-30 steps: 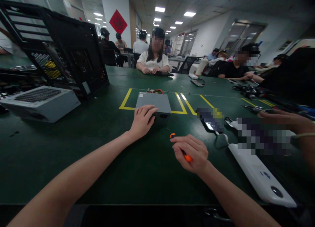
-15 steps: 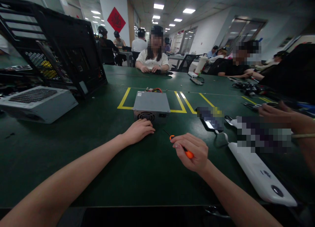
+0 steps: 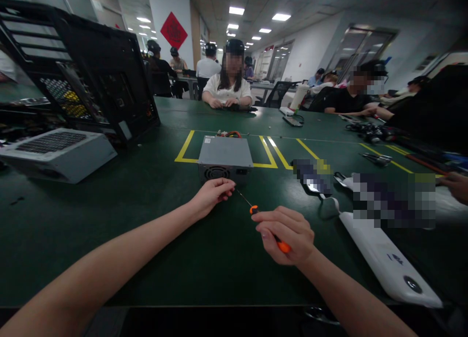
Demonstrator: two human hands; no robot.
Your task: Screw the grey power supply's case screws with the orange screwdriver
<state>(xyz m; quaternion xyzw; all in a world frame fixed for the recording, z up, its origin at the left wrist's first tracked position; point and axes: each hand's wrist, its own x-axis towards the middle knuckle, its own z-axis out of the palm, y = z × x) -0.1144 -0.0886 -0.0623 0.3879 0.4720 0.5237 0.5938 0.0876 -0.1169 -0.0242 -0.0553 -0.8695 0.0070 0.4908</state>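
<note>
A grey power supply unit lies on the green table, its fan grille and socket side facing me. My left hand is just in front of it, thumb and fingertips pinched together; whatever is between them is too small to name. In my right hand is an orange and black screwdriver, its thin shaft pointing left toward my left fingertips. The screwdriver's tip is close to those fingertips; I cannot tell whether they touch.
At the left stand a black computer case and a second power supply. A phone and a white power bank lie to the right. Another person's hand shows at the right edge. People sit across the table.
My left hand has moved slightly right and its fingers have pinched together. My right hand has shifted a little down with the screwdriver. The other person's hand has withdrawn to the right.
</note>
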